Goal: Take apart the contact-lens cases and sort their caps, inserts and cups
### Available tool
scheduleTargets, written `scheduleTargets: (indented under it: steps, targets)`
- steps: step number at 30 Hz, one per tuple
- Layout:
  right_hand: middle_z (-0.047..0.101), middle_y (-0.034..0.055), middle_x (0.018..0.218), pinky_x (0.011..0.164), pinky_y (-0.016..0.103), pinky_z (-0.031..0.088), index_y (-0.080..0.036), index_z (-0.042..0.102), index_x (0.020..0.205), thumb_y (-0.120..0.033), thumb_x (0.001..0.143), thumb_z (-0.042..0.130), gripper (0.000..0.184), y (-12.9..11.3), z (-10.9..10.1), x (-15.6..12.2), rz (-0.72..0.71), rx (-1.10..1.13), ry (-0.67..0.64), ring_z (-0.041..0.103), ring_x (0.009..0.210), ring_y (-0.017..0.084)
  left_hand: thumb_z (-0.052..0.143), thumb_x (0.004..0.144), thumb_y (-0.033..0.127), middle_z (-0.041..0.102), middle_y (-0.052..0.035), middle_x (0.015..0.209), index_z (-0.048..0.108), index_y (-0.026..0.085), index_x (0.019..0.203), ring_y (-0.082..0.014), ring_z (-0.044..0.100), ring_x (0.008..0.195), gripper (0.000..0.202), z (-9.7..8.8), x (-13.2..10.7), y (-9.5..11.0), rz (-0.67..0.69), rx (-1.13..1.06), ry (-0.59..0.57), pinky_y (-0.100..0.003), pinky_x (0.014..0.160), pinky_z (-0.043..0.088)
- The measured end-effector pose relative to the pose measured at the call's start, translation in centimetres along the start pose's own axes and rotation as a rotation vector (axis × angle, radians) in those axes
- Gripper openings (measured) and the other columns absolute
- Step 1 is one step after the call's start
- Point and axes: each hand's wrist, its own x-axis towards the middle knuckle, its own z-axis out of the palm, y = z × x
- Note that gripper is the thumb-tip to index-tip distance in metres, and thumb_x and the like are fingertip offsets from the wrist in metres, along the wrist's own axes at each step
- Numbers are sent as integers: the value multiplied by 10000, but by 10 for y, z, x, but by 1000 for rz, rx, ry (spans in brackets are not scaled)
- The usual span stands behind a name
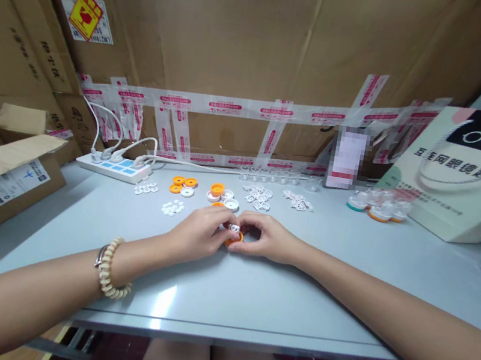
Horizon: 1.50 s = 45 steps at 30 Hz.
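Observation:
My left hand [198, 231] pinches a small white patterned piece [234, 228] between thumb and fingers. Directly beneath it is a round orange plastic part [235, 241], partly covered by my fingertips. Curled in from the other side, my right hand [274, 239] grips the edge of that orange part with thumb and forefinger. Just beyond my hands lie orange and white round parts [217, 190], some stacked. White openwork pieces [257, 195] form a loose pile behind my right hand, and small white discs [173, 207] lie left of my left hand.
A power strip [114, 167] with plugged cables sits at the back left, beside an open cardboard box [2, 185]. Clear cups [268, 176] line the back. A phone [347, 158] leans near a paper bag [464, 179]. Finished-looking round pieces [380, 205] stand by the bag.

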Motion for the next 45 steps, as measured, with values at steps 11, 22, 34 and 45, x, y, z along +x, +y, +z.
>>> scheduleTargets:
  steps: [11,22,34,45]
  targets:
    - [581,22,795,708,285,427,-148,612,819,-306,656,688,238,0,1,-1,5,21,6,525,753,151,379,866,150,622,-56,909,520,170,917,-161,569,844,151,-4,2,4,119,21,210,-289,758,424]
    - [613,14,814,759,327,441,-181,598,1002,-354,629,714,427,-7,-7,1,170,311,105,564,775,158,653,747,280,609,-23,780,536,149,799,-112,561,676,184,-15,7,-5,3,-273,304,-220,595,455]
    - [693,34,874,788,334,504,-201,671,881,-336,707,659,221,-45,1,-8,213,606,253,640,841,173,604,804,227,602,-11,686,560,139,828,-102,545,607,101,-23,4,7,357,206,370,-206,561,434]
    - [706,22,943,878,386,493,-263,679,1001,-354,796,577,247,-57,-13,-12,96,549,268,641,916,195,558,829,143,633,-39,770,569,152,921,-123,592,702,93,-35,3,20,416,311,442,-224,636,482]
